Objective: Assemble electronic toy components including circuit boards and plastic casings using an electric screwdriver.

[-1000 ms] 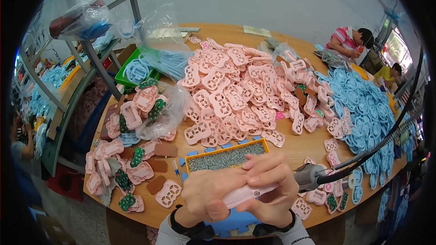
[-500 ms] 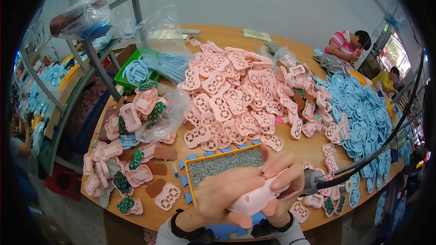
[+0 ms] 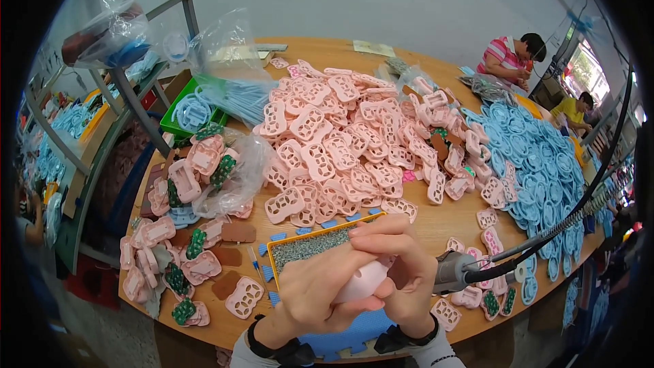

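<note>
Both hands are wrapped round a smooth, rounded pink plastic housing (image 3: 362,282) with a small hole in its surface. My left hand (image 3: 315,287) grips it from the left, and my right hand (image 3: 403,276) curls over its top and right side. Much of the housing is hidden by my fingers. Just beyond it lies a yellow-rimmed tray (image 3: 270,257) filled with small grey screws (image 3: 306,245). Under my wrists is a blue foam mat (image 3: 340,335). To the right of my right hand is the grey head of a corded tool (image 3: 452,271).
A big heap of pink plastic frames (image 3: 334,143) covers the middle of the table. Blue plastic parts (image 3: 528,163) pile up at right. Pink shells with green circuit boards (image 3: 196,244) lie at left, near a green bin (image 3: 170,119). A co-worker (image 3: 507,61) sits at the far right.
The housing has been turned more upright between my hands, and my right fingers have moved over its top. The view has shifted slightly.
</note>
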`<state>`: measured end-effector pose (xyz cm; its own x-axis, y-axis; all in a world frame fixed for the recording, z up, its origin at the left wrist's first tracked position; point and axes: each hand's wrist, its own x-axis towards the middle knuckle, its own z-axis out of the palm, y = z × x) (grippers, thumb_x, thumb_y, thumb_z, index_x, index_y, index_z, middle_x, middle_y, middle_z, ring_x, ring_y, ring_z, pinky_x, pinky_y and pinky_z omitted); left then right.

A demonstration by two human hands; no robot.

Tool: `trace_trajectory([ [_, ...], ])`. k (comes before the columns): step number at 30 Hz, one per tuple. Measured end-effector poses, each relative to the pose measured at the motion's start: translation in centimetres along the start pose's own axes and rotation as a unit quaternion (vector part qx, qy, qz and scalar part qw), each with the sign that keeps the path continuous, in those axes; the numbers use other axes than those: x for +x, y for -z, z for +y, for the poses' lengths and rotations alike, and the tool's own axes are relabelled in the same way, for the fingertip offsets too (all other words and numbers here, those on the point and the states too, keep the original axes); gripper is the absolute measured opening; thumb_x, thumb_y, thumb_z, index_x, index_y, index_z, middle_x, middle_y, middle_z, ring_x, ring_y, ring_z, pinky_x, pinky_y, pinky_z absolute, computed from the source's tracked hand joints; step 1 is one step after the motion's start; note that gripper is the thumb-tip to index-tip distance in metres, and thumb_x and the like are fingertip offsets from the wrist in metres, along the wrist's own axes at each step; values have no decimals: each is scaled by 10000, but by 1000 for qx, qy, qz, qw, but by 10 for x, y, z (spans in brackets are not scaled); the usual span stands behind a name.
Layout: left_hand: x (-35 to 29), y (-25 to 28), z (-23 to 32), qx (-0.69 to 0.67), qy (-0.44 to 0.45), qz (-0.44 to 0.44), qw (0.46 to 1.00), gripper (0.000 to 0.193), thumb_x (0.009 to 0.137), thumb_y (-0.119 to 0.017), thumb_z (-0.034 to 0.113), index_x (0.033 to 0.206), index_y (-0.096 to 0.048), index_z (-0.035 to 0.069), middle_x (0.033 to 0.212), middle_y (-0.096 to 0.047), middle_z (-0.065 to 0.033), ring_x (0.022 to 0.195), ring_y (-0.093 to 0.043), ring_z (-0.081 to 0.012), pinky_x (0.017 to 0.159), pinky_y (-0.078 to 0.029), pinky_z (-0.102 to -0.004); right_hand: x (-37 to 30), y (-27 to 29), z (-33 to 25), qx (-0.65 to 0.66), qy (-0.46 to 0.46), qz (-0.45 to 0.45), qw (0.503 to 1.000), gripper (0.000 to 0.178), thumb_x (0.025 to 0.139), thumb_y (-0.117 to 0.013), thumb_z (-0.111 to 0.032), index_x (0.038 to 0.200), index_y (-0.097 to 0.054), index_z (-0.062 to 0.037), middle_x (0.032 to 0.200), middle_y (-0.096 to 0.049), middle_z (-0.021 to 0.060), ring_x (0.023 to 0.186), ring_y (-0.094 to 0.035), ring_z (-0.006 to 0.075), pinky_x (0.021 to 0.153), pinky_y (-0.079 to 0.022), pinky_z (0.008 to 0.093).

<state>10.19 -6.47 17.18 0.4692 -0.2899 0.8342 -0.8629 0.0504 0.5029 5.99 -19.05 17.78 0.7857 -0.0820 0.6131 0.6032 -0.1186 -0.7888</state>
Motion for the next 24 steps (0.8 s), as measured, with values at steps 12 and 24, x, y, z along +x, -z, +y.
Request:
trace_trajectory([
  [12,-8,-13,-8,-17,177,91,980,458,885,-454,377,944,-570,-62,719,-628,-114,606,-612,-159,546,-470,-259,8,5,12,-91,-30,-39,995,407,770,-626,-112,1163,-541,-44,1046,-526,97,984,-491,220,843,-392,308],
  [24,-7,-21,-9,-53,202,131,969,474,913,-409,372,963,-548,-78,714,-612,-104,624,-590,-143,555,-465,-224,8,7,12,-40,-31,-31,998,423,779,-610,-73,1191,-523,-47,1047,-514,82,964,-466,199,831,-384,293],
])
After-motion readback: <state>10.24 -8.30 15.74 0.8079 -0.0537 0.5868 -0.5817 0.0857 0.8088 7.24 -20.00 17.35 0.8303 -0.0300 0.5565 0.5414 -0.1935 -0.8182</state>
